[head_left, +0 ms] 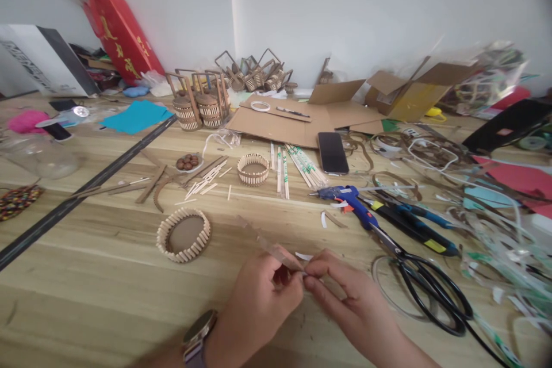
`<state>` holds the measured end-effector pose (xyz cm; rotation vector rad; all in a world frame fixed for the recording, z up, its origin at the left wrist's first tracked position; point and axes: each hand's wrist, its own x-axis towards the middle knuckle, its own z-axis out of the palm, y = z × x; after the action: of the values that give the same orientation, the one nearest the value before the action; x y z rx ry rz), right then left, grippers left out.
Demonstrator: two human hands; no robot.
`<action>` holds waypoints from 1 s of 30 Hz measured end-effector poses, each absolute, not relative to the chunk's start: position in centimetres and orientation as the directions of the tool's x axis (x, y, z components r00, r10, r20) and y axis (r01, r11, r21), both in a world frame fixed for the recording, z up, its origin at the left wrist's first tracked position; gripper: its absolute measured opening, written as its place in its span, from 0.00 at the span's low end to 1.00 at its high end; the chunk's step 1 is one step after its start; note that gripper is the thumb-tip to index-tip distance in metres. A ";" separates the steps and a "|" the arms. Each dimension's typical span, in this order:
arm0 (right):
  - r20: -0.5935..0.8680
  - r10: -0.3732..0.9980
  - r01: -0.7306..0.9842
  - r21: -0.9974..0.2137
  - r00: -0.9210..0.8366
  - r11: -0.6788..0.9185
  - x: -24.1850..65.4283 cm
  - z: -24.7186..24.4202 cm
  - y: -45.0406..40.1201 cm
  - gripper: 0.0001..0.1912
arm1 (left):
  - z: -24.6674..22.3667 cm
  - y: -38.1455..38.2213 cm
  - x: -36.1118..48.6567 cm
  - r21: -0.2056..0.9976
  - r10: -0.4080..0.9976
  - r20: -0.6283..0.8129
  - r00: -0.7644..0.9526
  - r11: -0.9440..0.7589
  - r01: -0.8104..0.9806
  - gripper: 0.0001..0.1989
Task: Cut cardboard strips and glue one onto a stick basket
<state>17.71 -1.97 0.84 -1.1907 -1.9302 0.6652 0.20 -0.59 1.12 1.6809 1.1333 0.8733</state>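
**A:** ok so what's on there, biggest stuff first?

**B:** The wooden desk (107,276) fills the whole shot, and it's a mess lol. At the back there's flattened cardboard (276,121) and a red box (123,37) leaning on the wall. A long black ruler (86,184) runs diagonally across the left side. Over on the right, big black scissors (426,284) lie flat, with a blue glue gun (351,200) just above them and a dark phone (332,152) face-up near the cardboard.

**A:** and the little basket things?

**B:** Two finished-looking stick baskets with handles (200,104) at the back. One flat ring of sticks around a cardboard disc (184,234) sits closer in, just left of the hands. A smaller ring (253,169) is further up, next to loose bamboo sticks (297,168).

**A:** hands?

**B:** Both at the bottom centre, close together, fingertips nearly touching. The left hand (259,299), with a watch (197,333) on the wrist, has its grip pinched shut on a thin brown cardboard strip (269,246). The strip angles up and to the left, lifted off the desk. The right hand (349,296) is closed on the same end of the strip, thumb and forefinger pinching right where the left ones do.
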 end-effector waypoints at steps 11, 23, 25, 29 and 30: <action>0.361 0.888 0.530 -0.712 -0.285 0.460 17.8 0.8 -2.0 0.08 | 0.9 -0.8 -0.1 0.835 0.904 0.228 0.362 -0.372 0.404 0.07; 0.656 0.704 0.636 -0.426 -0.273 0.643 18.3 0.6 -2.3 0.06 | 0.6 -0.9 0.0 0.803 0.922 0.295 0.249 -0.381 0.459 0.06; 0.658 0.694 0.644 -0.402 -0.291 0.651 18.1 0.7 -2.4 0.07 | 0.5 -0.9 0.0 0.802 0.925 0.283 0.252 -0.373 0.467 0.06; 0.643 0.719 0.673 -0.411 -0.265 0.615 17.8 0.7 -2.5 0.08 | 0.3 -1.1 0.1 0.798 0.922 0.272 0.277 -0.377 0.470 0.06; 0.637 0.725 0.674 -0.417 -0.261 0.609 17.8 0.7 -2.6 0.08 | 0.2 -1.1 0.1 0.797 0.918 0.278 0.283 -0.385 0.466 0.06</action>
<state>17.80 -2.55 0.65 -1.1062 -1.9905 0.0764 0.15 -1.08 0.25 1.9700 1.2372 0.9980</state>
